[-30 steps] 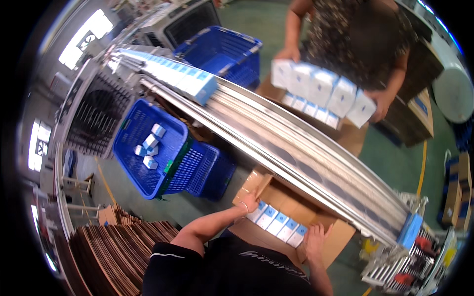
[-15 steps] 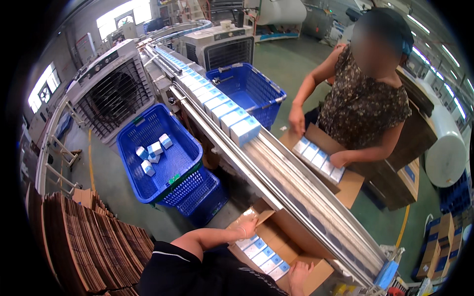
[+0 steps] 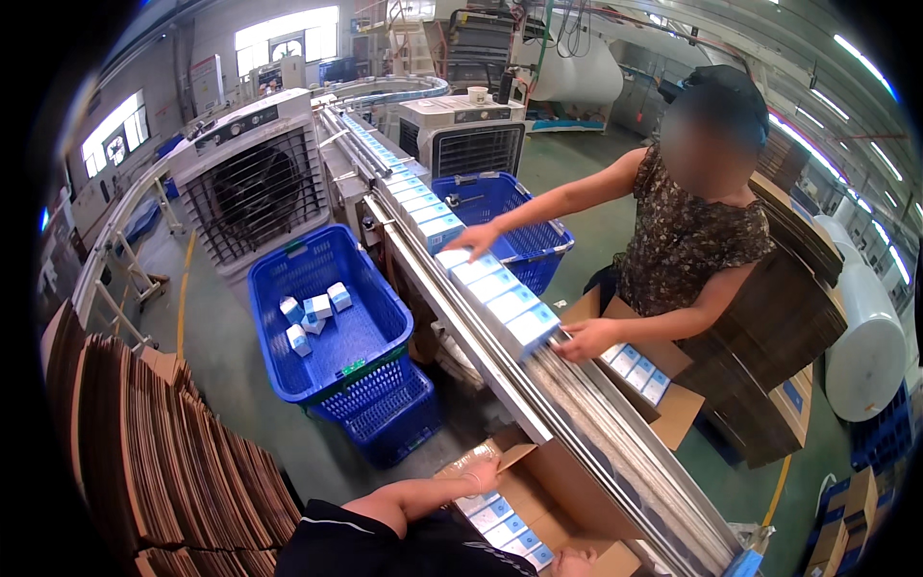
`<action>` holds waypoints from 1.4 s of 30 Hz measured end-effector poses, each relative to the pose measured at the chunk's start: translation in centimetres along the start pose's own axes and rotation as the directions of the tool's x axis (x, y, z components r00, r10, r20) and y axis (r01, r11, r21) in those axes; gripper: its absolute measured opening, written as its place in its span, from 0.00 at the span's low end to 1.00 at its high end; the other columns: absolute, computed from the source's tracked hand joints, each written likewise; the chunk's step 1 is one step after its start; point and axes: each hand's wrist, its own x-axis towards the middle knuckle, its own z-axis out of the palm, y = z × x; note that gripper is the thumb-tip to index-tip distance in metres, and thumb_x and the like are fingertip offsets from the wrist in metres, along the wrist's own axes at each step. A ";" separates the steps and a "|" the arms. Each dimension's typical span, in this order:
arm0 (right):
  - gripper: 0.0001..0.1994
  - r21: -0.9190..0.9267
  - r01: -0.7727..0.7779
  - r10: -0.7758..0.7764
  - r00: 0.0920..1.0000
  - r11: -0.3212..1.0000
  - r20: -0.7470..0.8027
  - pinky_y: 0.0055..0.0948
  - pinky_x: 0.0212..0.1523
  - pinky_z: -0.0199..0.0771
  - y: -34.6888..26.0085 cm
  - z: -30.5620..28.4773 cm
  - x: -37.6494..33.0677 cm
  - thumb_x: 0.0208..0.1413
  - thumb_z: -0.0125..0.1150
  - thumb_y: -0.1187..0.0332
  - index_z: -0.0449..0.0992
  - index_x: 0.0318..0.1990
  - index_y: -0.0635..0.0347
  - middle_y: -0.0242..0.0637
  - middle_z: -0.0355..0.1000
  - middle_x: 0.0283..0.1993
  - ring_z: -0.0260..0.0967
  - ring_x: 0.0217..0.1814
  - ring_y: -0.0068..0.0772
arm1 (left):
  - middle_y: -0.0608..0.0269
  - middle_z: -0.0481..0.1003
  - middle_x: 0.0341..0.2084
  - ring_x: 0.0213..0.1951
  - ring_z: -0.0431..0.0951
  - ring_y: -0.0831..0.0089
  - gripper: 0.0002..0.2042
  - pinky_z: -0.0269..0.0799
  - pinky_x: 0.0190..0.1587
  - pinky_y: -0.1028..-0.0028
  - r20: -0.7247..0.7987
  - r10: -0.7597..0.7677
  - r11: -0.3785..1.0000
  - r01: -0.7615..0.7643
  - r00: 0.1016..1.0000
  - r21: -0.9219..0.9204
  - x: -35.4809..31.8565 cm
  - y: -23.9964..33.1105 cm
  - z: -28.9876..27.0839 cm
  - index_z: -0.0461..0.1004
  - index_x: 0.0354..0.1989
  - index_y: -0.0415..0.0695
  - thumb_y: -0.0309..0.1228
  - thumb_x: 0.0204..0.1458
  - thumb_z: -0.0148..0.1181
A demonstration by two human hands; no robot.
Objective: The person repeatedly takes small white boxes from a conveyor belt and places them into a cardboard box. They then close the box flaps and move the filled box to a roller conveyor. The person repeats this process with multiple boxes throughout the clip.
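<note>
The view had tipped up since a moment before, and the person across the belt now had both hands on the row of small boxes (image 3: 500, 288) on the long conveyor (image 3: 577, 413). Near, the open cardboard box (image 3: 548, 481) held blue-and-white small boxes. The left hand (image 3: 481, 476) lay flat on its flap, holding nothing. The right hand (image 3: 574, 563) sat at the box's near edge; I cannot tell its grip. Left, a blue basket (image 3: 327, 327) held a few boxes.

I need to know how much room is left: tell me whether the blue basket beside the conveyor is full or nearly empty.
Nearly empty. The blue basket holds only a few small white boxes near its back, and most of its mesh floor shows bare.
</note>
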 end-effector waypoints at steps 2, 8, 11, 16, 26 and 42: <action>0.14 0.042 0.065 -0.065 0.998 0.997 0.001 0.44 0.34 0.70 1.1 4.0 -0.3 0.54 0.49 0.59 0.75 0.36 0.60 0.45 0.73 0.27 0.71 0.32 0.48 | 0.43 0.72 0.39 0.42 0.73 0.49 0.17 0.68 0.46 0.58 -0.007 -0.023 1.000 0.023 1.000 0.006 -0.5 0.5 -0.3 0.67 0.44 0.39 0.35 0.47 0.52; 0.12 0.058 0.127 -0.118 0.982 0.990 -0.147 0.46 0.36 0.69 0.6 6.1 -1.2 0.51 0.50 0.59 0.75 0.32 0.56 0.42 0.72 0.26 0.72 0.31 0.46 | 0.45 0.73 0.40 0.44 0.72 0.51 0.18 0.66 0.49 0.60 -0.005 -0.053 0.997 0.053 0.999 0.060 -1.3 1.4 -1.8 0.67 0.45 0.39 0.37 0.48 0.52; 0.12 0.155 0.002 0.011 0.997 0.988 -0.081 0.47 0.42 0.68 0.2 6.6 -1.2 0.51 0.52 0.62 0.75 0.34 0.59 0.49 0.72 0.30 0.70 0.36 0.52 | 0.46 0.73 0.40 0.45 0.72 0.51 0.19 0.66 0.50 0.60 0.011 -0.058 0.996 0.057 0.998 0.071 -1.3 2.3 -2.5 0.67 0.45 0.40 0.39 0.48 0.52; 0.07 0.154 -0.016 0.049 0.975 0.988 -0.217 0.38 0.43 0.60 -0.2 9.1 -0.3 0.45 0.54 0.66 0.75 0.25 0.59 0.42 0.72 0.23 0.69 0.30 0.42 | 0.47 0.73 0.40 0.45 0.72 0.52 0.19 0.67 0.47 0.60 0.064 -0.108 0.992 0.103 0.992 0.074 -1.8 2.1 -3.4 0.69 0.43 0.42 0.42 0.47 0.51; 0.08 0.205 -0.064 0.118 0.958 0.977 -0.260 0.37 0.39 0.62 0.1 9.1 -0.5 0.47 0.54 0.65 0.74 0.24 0.58 0.44 0.72 0.22 0.69 0.28 0.42 | 0.47 0.71 0.45 0.49 0.69 0.52 0.21 0.65 0.53 0.61 0.078 -0.141 0.988 0.135 0.987 0.082 -0.9 2.8 -2.7 0.66 0.50 0.46 0.41 0.48 0.53; 0.10 0.170 -0.104 0.126 0.985 0.980 -0.122 0.35 0.41 0.59 -0.3 8.9 -0.3 0.49 0.52 0.61 0.72 0.24 0.55 0.39 0.73 0.23 0.69 0.30 0.38 | 0.49 0.70 0.48 0.50 0.70 0.54 0.25 0.64 0.52 0.62 0.092 -0.164 0.986 0.161 0.982 0.036 -0.9 2.1 -2.8 0.64 0.52 0.44 0.43 0.47 0.53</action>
